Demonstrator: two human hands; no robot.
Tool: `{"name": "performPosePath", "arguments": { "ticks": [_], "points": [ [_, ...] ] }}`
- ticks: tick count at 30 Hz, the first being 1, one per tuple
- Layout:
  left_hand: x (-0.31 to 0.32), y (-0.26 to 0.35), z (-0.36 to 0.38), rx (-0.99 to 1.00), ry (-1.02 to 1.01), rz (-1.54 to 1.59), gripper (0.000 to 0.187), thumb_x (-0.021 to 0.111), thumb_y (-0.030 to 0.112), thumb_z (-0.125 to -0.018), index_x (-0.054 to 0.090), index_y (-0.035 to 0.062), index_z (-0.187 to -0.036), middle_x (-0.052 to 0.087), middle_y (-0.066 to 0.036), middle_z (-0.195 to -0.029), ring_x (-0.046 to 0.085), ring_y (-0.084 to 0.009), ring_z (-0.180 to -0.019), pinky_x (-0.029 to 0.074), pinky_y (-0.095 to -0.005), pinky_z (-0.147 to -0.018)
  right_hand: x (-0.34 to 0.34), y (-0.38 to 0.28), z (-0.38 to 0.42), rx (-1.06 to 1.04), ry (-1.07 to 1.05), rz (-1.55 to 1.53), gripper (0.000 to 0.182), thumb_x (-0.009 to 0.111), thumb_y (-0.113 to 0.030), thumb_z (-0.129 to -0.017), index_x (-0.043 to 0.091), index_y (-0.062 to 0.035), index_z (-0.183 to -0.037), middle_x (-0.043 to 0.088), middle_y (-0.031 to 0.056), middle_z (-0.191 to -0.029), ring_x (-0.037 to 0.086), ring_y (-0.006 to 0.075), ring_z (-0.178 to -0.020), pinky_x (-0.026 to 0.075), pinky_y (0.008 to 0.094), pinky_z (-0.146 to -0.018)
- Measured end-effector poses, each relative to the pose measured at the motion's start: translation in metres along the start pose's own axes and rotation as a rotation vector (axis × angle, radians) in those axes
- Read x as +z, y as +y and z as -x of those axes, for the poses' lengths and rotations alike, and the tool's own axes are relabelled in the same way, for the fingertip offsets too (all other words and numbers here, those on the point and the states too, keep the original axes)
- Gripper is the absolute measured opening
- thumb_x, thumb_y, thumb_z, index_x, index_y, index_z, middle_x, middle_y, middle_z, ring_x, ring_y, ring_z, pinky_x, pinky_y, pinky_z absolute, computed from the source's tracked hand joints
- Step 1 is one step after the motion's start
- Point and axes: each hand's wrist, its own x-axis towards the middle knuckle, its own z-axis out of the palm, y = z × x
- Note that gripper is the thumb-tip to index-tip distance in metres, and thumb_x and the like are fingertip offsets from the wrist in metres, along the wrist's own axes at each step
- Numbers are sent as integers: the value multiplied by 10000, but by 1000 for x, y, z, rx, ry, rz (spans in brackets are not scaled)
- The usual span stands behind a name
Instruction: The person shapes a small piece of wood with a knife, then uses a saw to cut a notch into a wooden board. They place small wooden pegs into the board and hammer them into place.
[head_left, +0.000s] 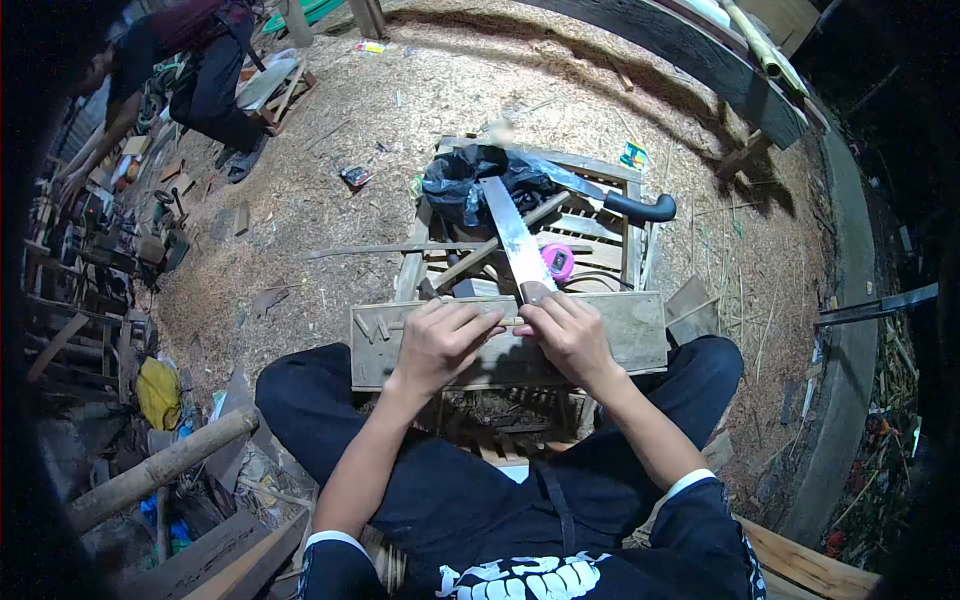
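Note:
Across my lap lies a wooden board (625,340). My left hand (443,340) is closed around a thin wooden stick (513,321) above the board. Beside it, my right hand (568,335) is closed at the handle end of a saw blade (516,238), which points away from me, and its fingers meet the stick's other end. Whether the right hand grips the saw or only the stick is partly hidden. Short stick pieces (375,328) rest at the board's left end.
Beyond the board, a slatted wooden stand (632,235) bears a black plastic bag (455,185), a pink tape measure (558,262) and a second saw with a black handle (640,208). Another person (205,80) bends at the upper left. A pole (165,470) juts in at lower left.

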Motion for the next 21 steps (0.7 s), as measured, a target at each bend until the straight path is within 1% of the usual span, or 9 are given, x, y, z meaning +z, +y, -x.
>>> {"name": "performPosePath", "arguments": {
  "ticks": [6,8,9,11,13,15,16,18,21],
  "points": [
    [6,0,0,3,16,-7,265,825,258,-853,797,158,-1097,739,5,-869,658,-201,-708,444,-359,-613,1,4,1,-27,-30,-1,276,797,-209,-866,705,-85,-1096,685,70,-921,698,253,-869,559,387,-715],
    [4,-1,0,-1,-4,-25,262,830,261,-849,797,159,-1088,732,6,-857,656,-201,-711,440,-359,-611,3,4,3,4,-65,-33,266,764,-193,-861,687,-79,-1090,683,65,-949,705,248,-957,559,368,-743],
    [3,-1,0,0,-22,-42,259,834,263,-845,797,160,-1080,724,7,-845,654,-202,-713,435,-359,-609,3,4,3,4,-67,-33,266,764,-193,-861,687,-79,-1090,683,65,-949,705,248,-957,559,368,-743],
    [2,-1,-1,-1,-9,-26,251,840,272,-838,796,159,-1058,713,9,-829,652,-199,-716,435,-359,-609,3,4,2,10,-53,-135,271,801,-130,-835,711,-64,-1082,682,75,-875,691,253,-819,554,392,-684],
    [0,-2,2,-4,5,-14,244,847,280,-831,796,159,-1037,702,10,-812,650,-197,-719,435,-359,-610,0,2,2,10,-92,-156,261,794,-107,-835,711,-57,-1077,679,80,-865,685,259,-803,551,395,-677],
    [-3,-3,5,12,-49,-52,210,835,293,-826,789,165,-986,666,4,-802,652,-191,-754,473,-352,-650,-1,-1,3,14,-131,-176,253,788,-84,-834,710,-50,-1072,676,85,-854,679,265,-788,547,398,-671],
    [-4,-3,6,10,-49,-52,210,835,293,-826,789,165,-986,666,4,-802,652,-191,-754,473,-352,-650,-1,-3,3,8,-131,-228,248,781,-69,-835,707,-44,-1070,670,88,-850,670,273,-783,541,402,-663],
    [-7,-3,8,29,-22,-49,205,849,326,-817,777,171,-930,641,20,-764,636,-179,-709,459,-338,-618,-1,-6,3,3,-133,-282,244,774,-54,-835,703,-39,-1068,664,90,-846,661,280,-777,536,407,-655],
    [-11,-1,10,66,-34,-71,200,853,341,-822,769,178,-902,640,39,-745,623,-163,-667,450,-327,-599,-5,-12,1,-14,-117,-363,259,777,-44,-818,695,-30,-1063,646,87,-831,641,289,-766,525,411,-646]
  ]
}}
